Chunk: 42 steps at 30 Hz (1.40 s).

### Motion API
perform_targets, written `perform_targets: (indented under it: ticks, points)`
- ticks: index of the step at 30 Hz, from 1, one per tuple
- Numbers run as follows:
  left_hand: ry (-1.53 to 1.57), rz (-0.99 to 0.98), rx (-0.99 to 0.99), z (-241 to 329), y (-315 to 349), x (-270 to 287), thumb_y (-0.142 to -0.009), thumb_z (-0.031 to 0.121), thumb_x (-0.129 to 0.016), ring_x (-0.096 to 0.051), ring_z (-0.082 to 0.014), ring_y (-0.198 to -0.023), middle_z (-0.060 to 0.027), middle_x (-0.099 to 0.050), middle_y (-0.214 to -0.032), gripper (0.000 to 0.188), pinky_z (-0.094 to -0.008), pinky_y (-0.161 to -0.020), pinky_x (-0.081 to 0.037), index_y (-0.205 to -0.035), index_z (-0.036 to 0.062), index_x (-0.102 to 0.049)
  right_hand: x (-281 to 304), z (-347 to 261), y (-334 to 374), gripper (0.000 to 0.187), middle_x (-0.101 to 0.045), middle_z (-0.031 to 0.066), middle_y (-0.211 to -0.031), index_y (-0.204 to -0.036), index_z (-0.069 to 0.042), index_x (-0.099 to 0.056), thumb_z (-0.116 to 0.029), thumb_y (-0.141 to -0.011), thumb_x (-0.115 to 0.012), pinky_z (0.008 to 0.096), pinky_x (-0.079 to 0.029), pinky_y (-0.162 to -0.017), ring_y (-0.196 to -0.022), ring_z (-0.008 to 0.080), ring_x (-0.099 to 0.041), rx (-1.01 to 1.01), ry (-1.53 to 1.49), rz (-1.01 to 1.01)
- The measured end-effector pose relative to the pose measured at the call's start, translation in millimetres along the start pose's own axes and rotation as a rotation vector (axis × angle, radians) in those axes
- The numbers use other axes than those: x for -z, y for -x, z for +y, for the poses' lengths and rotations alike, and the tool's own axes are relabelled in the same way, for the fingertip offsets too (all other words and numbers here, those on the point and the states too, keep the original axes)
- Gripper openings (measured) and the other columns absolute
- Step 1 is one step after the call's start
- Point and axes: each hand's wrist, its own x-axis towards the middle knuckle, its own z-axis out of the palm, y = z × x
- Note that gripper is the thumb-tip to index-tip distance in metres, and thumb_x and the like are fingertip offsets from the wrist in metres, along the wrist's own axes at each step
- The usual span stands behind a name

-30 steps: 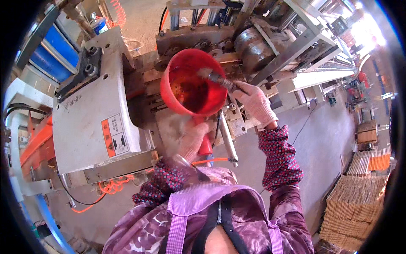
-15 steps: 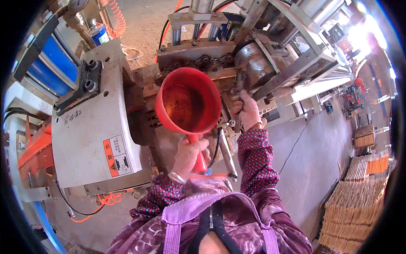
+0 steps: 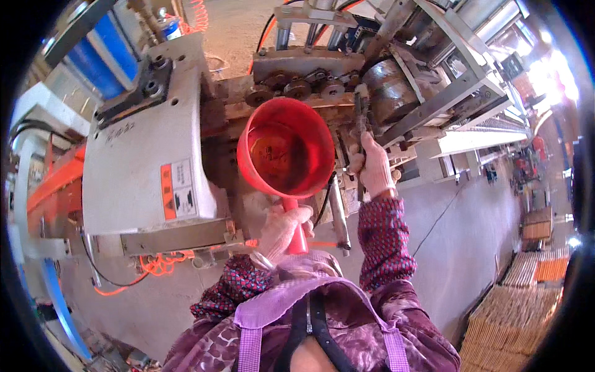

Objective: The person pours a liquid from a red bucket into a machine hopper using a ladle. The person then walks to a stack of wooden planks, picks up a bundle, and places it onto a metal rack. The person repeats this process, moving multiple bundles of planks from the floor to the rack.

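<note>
My left hand (image 3: pixel 282 230), in a pale glove, is closed around the handle of a red plastic dipper (image 3: pixel 248 149). Its wide bowl faces up, with some brownish liquid at the bottom. To the right of the bowl, my gloved right hand (image 3: pixel 375 166) grips a narrow, dark brush-like stick (image 3: pixel 362 115). The stick's greyish upper end points away from me, beside a rusty metal drum (image 3: pixel 389 92) of the machine. Several round metal rollers (image 3: pixel 297 88) sit in a row just beyond the dipper. Part of the stick is hidden by my fingers.
A grey machine housing (image 3: pixel 145 180) with a warning label stands on the left, under a blue cylinder (image 3: pixel 102 65). A metal frame (image 3: pixel 458 99) rises at the right. Stacked wooden strips (image 3: pixel 514 304) lie on the floor at lower right. Orange hose (image 3: pixel 162 263) coils below the housing.
My right hand now shows the brush-like stick upright, its upper end by the drum. The view has shifted, so the machine appears farther right. The dipper stays in my left hand.
</note>
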Motion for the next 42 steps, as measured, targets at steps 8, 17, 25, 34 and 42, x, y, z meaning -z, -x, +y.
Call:
perform_targets:
  ticks: [8, 17, 25, 34, 42]
  points:
    - [0.105, 0.110, -0.125, -69.0, 66.9, -18.5, -0.086, 0.011, -0.065, -0.059, -0.0147, -0.062, -0.0044, -0.061, -0.076, 0.022, -0.0290, -0.056, -0.049, -0.105, 0.0032, -0.057, 17.8, 10.1, 127.7, 0.030, -0.068, 0.0162, -0.087, -0.114, -0.010, -0.062, -0.024, -0.088, -0.063, 0.0437, -0.053, -0.072, -0.085, 0.0351, -0.067, 0.942, 1.356, -0.394]
    - [0.167, 0.296, -0.277, -170.2, 194.5, 4.7, -0.089, 0.017, -0.064, -0.058, -0.0115, -0.066, -0.0016, -0.058, -0.082, 0.031, -0.0273, -0.061, -0.049, -0.114, 0.0024, -0.055, 4.3, 85.3, 228.2, 0.036, -0.065, 0.0134, -0.093, -0.113, -0.010, -0.058, -0.028, -0.083, -0.066, 0.0441, -0.053, -0.060, -0.077, 0.0324, -0.067, 1.146, 1.589, -0.721]
    - [0.141, 0.699, -0.412, -175.9, 378.4, 98.6, -0.085, 0.020, -0.067, -0.057, -0.0108, -0.071, -0.0016, -0.059, -0.079, 0.026, -0.0277, -0.065, -0.048, -0.101, 0.0016, -0.058, -92.9, 162.8, 323.9, 0.037, -0.065, 0.0142, -0.091, -0.116, -0.013, -0.059, -0.026, -0.082, -0.066, 0.0484, -0.050, -0.066, -0.081, 0.0353, -0.065, 1.130, 1.443, -1.108]
    - [0.395, 0.866, -0.622, -213.7, 503.6, 207.1, -0.089, 0.025, -0.068, -0.058, -0.0129, -0.064, -0.0032, -0.060, -0.073, 0.025, -0.0286, -0.058, -0.047, -0.098, 0.0035, -0.060, -258.4, 300.1, 476.5, 0.036, -0.068, 0.0201, -0.084, -0.120, -0.009, -0.058, -0.025, -0.088, -0.058, 0.0531, -0.051, -0.070, -0.079, 0.0400, -0.067, 1.181, 1.123, -1.541]
    - [0.574, 1.004, -0.911, -213.5, 672.5, 319.1, -0.088, 0.015, -0.065, -0.057, -0.0134, -0.066, -0.0030, -0.057, -0.076, 0.025, -0.0290, -0.060, -0.049, -0.106, 0.0008, -0.055, -385.9, 366.1, 649.4, 0.056, -0.063, 0.0262, -0.116, -0.136, -0.007, -0.051, -0.040, -0.092, -0.060, 0.0461, -0.049, -0.090, -0.107, 0.0410, -0.062, 0.735, 0.966, -2.014]
